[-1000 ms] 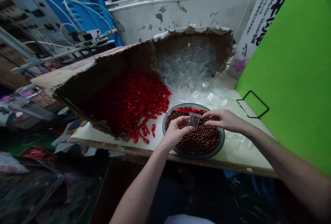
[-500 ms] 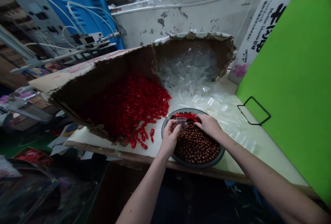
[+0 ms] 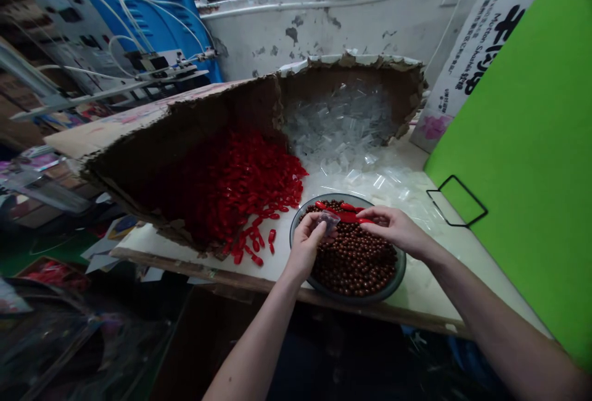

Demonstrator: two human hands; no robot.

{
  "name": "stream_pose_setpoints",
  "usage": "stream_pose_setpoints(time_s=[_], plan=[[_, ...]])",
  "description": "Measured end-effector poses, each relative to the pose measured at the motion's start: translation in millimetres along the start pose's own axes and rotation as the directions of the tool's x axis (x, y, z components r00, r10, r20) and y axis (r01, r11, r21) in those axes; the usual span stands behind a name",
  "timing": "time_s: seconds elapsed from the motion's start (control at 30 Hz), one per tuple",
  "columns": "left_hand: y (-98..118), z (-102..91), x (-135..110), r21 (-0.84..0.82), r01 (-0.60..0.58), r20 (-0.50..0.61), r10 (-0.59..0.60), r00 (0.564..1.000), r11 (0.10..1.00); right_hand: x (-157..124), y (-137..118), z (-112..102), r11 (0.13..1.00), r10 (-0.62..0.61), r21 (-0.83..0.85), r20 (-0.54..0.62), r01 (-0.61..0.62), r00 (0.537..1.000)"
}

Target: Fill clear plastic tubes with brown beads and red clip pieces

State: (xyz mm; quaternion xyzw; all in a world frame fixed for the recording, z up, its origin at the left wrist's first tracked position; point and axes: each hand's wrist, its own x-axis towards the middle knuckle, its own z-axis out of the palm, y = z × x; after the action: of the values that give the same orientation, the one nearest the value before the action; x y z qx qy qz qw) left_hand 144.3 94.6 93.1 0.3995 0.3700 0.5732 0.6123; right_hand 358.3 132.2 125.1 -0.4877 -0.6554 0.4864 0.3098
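A round metal bowl [image 3: 398,275] full of small brown beads [image 3: 356,262] sits at the table's near edge, with a few red pieces [image 3: 348,208] on its far side. My left hand [image 3: 306,244] is over the bowl's left rim, fingers closed on a small clear plastic bag [image 3: 329,221]. My right hand [image 3: 393,228] hovers over the bowl's far right part, fingers pinched on a red piece [image 3: 364,221] close to the bag.
A torn cardboard box [image 3: 152,136] lies open behind the bowl, holding a heap of red pieces [image 3: 240,182] on the left and clear small bags [image 3: 342,123] on the right. More clear bags [image 3: 393,182] spill over the table. A green board [image 3: 522,129] stands at right.
My right hand went down into the beads, then came up holding a red piece near the bag. The left hand kept the bag, shifting slightly left and lower.
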Motion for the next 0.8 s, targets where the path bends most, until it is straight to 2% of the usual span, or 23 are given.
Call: stream_pose_setpoints(time_s=[0.1,0.27,0.4,0.53,0.8], plan=[[1,1.4,0,0.0,0.021,0.019,-0.021,1.0,1.0,-10,-25,-11,0.992,-0.082,-0.095,0.014,0.083,0.997],[-6,11.0,-6,-0.026,0.052,0.069,-0.05,0.996,0.998,-12,-49,-19,0.988,-0.14,-0.061,0.075,0.144,0.987],[-12,23.0,-12,-0.034,0.087,0.105,-0.083,0.991,0.996,-8,-54,-9,0.971,-0.206,-0.11,0.055,0.211,0.977],[-13,33.0,-17,-0.066,0.115,0.14,-0.105,0.985,0.991,-6,-54,1,0.972,-0.219,-0.087,-0.012,0.217,0.976],[-13,36.2,-17,-0.041,0.119,0.124,-0.113,0.986,0.992,-8,-51,5,0.97,-0.241,-0.037,-0.096,0.239,0.966]])
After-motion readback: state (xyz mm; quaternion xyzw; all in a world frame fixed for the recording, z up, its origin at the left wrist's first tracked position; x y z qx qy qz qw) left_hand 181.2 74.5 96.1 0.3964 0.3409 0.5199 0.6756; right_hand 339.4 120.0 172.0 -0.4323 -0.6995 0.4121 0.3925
